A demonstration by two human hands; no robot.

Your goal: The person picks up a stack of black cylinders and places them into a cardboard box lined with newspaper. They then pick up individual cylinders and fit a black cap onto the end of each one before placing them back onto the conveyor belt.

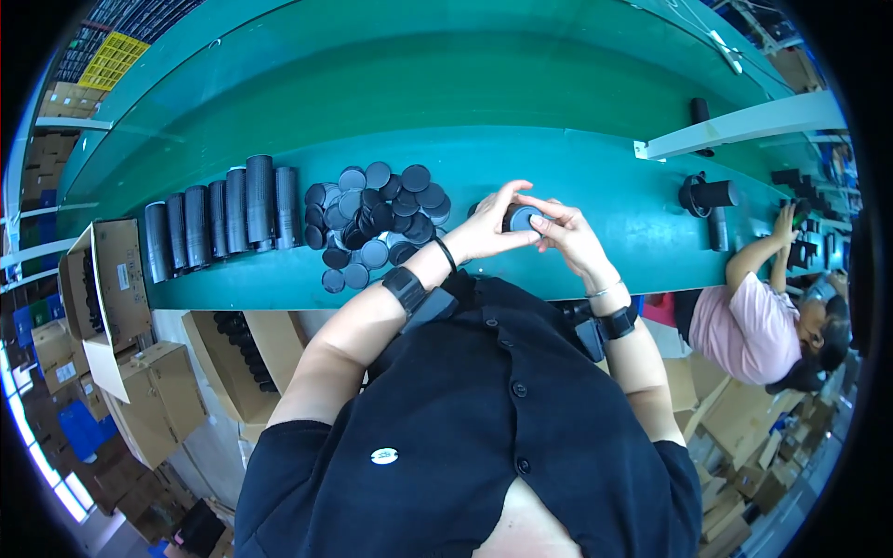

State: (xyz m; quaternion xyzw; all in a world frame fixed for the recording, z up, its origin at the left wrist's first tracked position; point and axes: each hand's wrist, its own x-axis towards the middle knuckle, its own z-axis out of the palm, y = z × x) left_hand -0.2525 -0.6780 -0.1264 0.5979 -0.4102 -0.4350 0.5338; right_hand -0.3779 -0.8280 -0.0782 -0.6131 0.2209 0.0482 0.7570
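Observation:
My left hand (490, 226) and my right hand (566, 231) meet over the green bench, both wrapped around one black tube (521, 219) whose round end faces up between my fingers. Just left of my left hand lies a heap of several round black caps (372, 223). Further left stands a row of several black tubes (223, 219) lying side by side. Both wrists carry black bands.
The green conveyor bench (465, 112) curves across the top. Finished black tubes (709, 195) lie to the right, near a co-worker in a pink top (744, 325). Open cardboard boxes (102, 288) and a box of tubes (244, 349) sit below left.

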